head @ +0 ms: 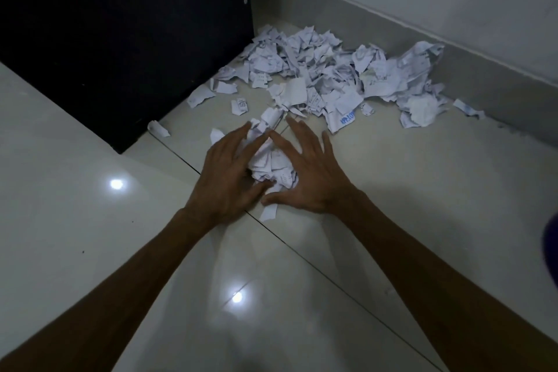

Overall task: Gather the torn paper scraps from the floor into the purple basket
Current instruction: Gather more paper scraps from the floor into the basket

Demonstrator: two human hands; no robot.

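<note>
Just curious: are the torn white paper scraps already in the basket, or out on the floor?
Out: the torn white paper scraps lie heaped on the glossy tiled floor.

Two bare arms, no sleeves showing. Left hand (225, 172) and right hand (311, 172) bare: no rings, watch, gloves.

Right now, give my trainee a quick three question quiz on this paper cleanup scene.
1. True or false: both hands cup a small clump of scraps.
2. Where is the big scrap pile? A) against the wall's base B) in the basket
3. What dark thing stands left of the pile?

Key: 1 true: left hand and right hand flank it. 2 A. 3 A black cabinet.
</note>
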